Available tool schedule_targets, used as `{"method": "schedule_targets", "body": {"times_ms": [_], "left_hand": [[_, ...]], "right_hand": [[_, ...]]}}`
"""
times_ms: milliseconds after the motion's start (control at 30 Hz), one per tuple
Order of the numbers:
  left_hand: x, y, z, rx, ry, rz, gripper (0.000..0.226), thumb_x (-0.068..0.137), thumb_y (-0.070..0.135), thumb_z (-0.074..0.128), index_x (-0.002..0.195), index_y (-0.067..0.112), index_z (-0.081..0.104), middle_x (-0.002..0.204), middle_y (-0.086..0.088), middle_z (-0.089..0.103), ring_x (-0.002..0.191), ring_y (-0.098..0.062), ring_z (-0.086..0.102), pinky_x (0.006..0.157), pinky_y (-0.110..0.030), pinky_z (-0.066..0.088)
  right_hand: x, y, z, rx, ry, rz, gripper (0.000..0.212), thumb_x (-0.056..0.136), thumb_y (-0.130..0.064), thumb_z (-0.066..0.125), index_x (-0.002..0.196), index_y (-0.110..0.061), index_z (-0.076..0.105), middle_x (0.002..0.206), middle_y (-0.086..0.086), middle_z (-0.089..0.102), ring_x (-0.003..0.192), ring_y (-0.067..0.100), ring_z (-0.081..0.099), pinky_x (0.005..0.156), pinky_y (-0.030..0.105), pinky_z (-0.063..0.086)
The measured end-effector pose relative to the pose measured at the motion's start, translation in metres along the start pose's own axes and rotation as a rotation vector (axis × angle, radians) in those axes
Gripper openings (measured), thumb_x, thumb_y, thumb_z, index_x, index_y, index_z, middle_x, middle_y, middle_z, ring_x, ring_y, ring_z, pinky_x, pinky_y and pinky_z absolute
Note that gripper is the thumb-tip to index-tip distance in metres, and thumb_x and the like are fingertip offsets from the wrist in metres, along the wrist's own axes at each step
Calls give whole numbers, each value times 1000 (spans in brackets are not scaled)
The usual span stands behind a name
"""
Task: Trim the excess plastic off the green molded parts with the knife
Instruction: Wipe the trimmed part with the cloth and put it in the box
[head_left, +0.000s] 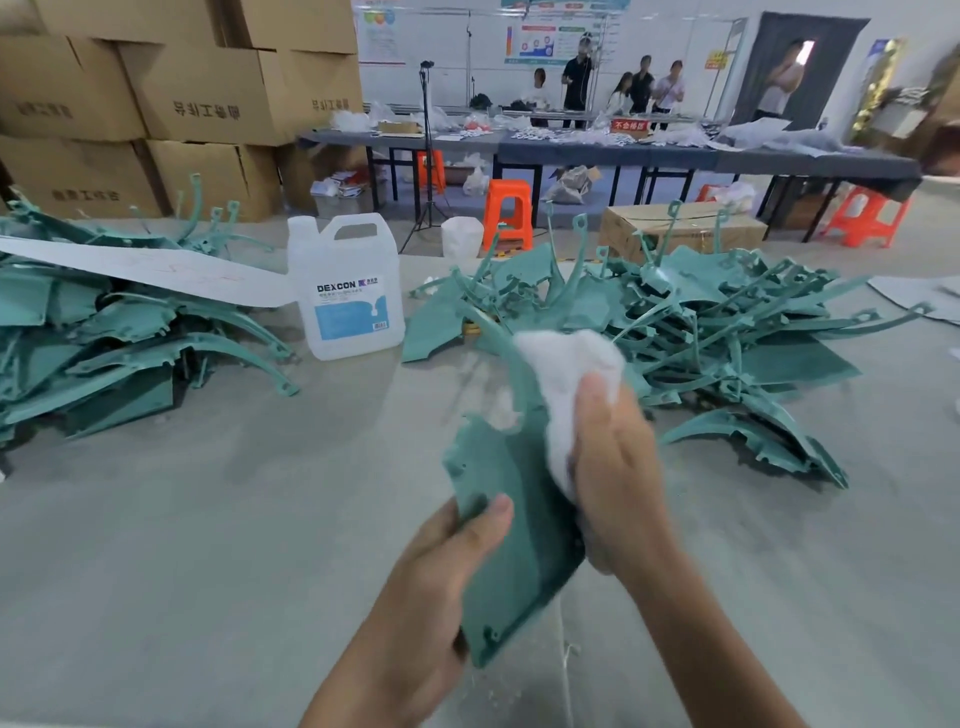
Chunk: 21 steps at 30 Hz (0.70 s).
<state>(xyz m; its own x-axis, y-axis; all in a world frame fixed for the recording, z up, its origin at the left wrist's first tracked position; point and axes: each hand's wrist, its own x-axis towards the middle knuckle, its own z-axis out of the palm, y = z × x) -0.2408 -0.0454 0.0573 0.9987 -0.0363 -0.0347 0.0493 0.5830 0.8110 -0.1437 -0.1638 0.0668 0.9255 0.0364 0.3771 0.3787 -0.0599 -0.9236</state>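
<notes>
- Grey matting covers a wide work surface in a factory hall, with stacked cardboard boxes at the back left and several people standing behind long dark tables.
- At centre, a person's left hand grips a green molded part by its lower edge, thumb laid on its face, holding it tilted above the matting.
- Their right hand is closed round a white cloth, which is bunched against the part's upper right side.
- More green parts lie in two heaps: a right heap just beyond the hands and a left heap well apart from it.
- Between the heaps stands a translucent jug labelled DEXCON; a long white paper strip reaches from the left heap to it.
- An orange stool and a tripod stand behind.
</notes>
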Motion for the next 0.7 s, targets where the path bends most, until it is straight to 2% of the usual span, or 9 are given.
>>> {"method": "schedule_targets", "body": {"times_ms": [67, 133, 300, 367, 467, 533, 567, 633, 700], "left_hand": [[1, -1, 7, -82, -135, -16, 40, 94, 30, 57, 132, 19, 65, 135, -16, 63, 126, -32, 60, 98, -38, 54], [1, 1, 7, -163, -198, -42, 46, 101, 38, 52, 142, 18, 55, 144, -16, 56, 134, -32, 53, 107, -41, 47], [-1, -19, 11, -114, -102, -40, 58, 98, 42, 54, 151, 19, 44, 151, -7, 50, 142, -25, 45, 122, -46, 23], [6, -19, 16, -60, 36, -53, 64, 89, 48, 61, 145, 20, 52, 145, -8, 57, 135, -26, 53, 119, -48, 30], [15, -8, 6, -126, 137, -101, 61, 72, 56, 76, 118, 17, 68, 109, -14, 74, 88, -22, 72, 79, -37, 58], [8, -9, -8, -213, 48, -129, 60, 57, 68, 81, 84, 17, 66, 66, -1, 70, 55, -12, 66, 52, -21, 52], [2, -6, -5, -234, -43, -143, 59, 54, 69, 87, 75, 20, 63, 61, 6, 68, 54, -6, 65, 51, -15, 50], [-3, -2, 1, -323, -3, -211, 43, 63, 55, 92, 79, 21, 71, 79, 10, 73, 78, 0, 70, 70, -11, 52], [-8, -13, -1, -295, -15, -147, 55, 66, 66, 83, 103, 25, 81, 112, 7, 75, 109, -4, 68, 89, -18, 53]], "right_hand": [[-15, 5, 15, -173, -81, -202, 47, 105, -51, 30, 132, -25, 59, 120, -18, 65, 115, -2, 58, 95, 32, 48], [-33, 15, 18, -252, -74, -279, 42, 109, -45, 28, 146, -37, 46, 153, -16, 44, 147, 10, 33, 117, 32, 29], [-56, 27, 14, -54, -63, -124, 40, 108, -31, 40, 146, -43, 41, 155, -22, 41, 148, 2, 29, 123, 41, 27], [-69, 20, 18, 54, -80, -107, 45, 106, -13, 44, 143, -39, 46, 148, -27, 48, 141, -3, 39, 119, 34, 34], [-111, 14, 26, -148, -177, -269, 50, 105, -15, 45, 151, -35, 45, 152, -22, 46, 143, 3, 40, 114, 22, 33], [-125, 9, 23, -219, -226, -360, 45, 107, -25, 43, 151, -34, 46, 154, -16, 45, 144, 10, 41, 114, 23, 32], [-120, 6, 20, -213, -253, -407, 45, 106, -27, 43, 151, -32, 46, 155, -14, 45, 145, 12, 41, 116, 25, 30], [-98, 7, 17, -297, -317, -524, 48, 108, -28, 39, 155, -23, 39, 161, -9, 36, 150, 16, 31, 122, 30, 22], [-72, 17, 9, -381, -345, -500, 52, 107, -31, 37, 157, -20, 28, 166, -10, 22, 155, 16, 17, 125, 42, 19]]}}
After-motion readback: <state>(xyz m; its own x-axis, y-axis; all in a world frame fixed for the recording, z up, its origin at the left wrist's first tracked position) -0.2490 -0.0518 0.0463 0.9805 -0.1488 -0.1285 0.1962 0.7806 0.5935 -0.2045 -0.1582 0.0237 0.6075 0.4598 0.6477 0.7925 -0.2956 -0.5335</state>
